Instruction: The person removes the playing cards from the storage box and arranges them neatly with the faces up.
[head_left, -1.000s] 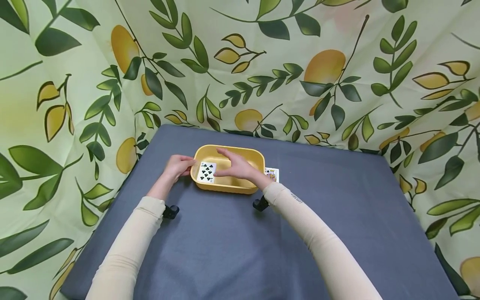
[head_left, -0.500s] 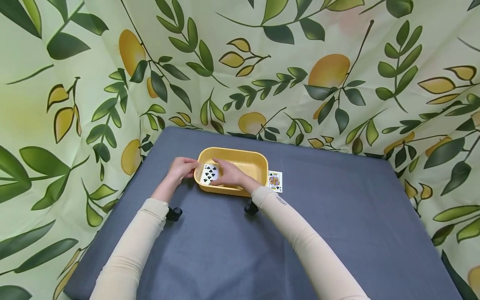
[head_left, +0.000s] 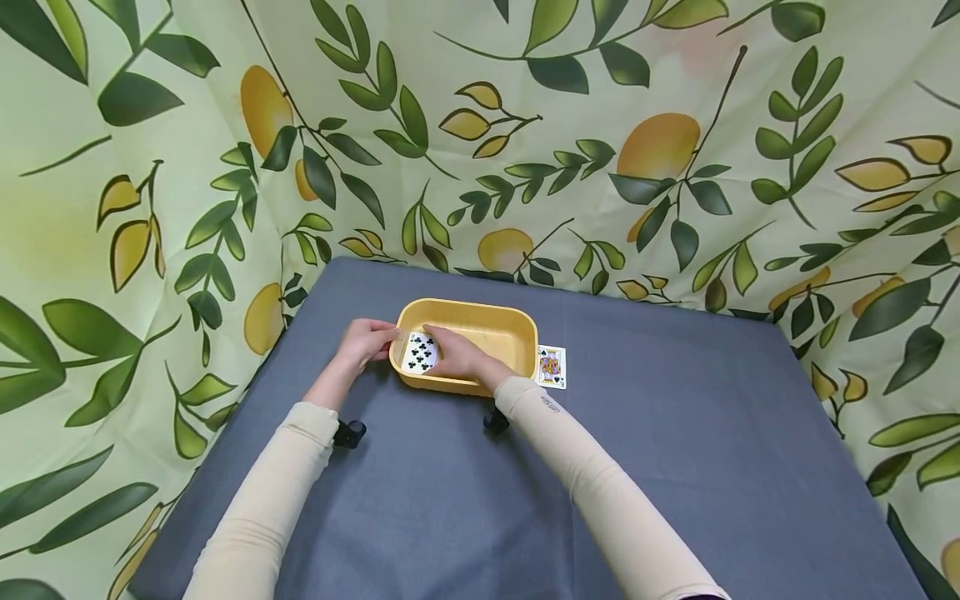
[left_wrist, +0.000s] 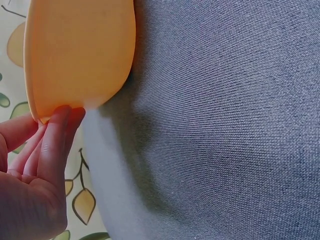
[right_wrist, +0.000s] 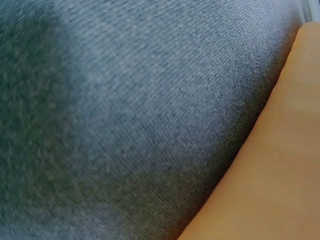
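Note:
A yellow oblong bin (head_left: 510, 333) stands on the grey-blue table. My left hand (head_left: 366, 342) pinches the rim at its left end; the left wrist view shows the thumb and fingers (left_wrist: 56, 137) on either side of the wall. A playing card (head_left: 418, 354) with several black clubs lies face up at the bin's left end. My right hand (head_left: 465, 354) reaches into the bin, holding that card with its fingers at the far edge and the thumb at the near edge. In the right wrist view, the bin's outer wall (right_wrist: 270, 165) shows but the hand is hidden.
A face-up king of spades (head_left: 552, 367) lies on the table (head_left: 675, 417) just right of the bin, its left edge by the bin wall. A leaf-and-fruit patterned cloth (head_left: 562, 192) hangs behind and to the left.
My right hand has come down and left into the bin, closing in on the clubs card. The left hand keeps its pinch on the rim. The king is now more exposed.

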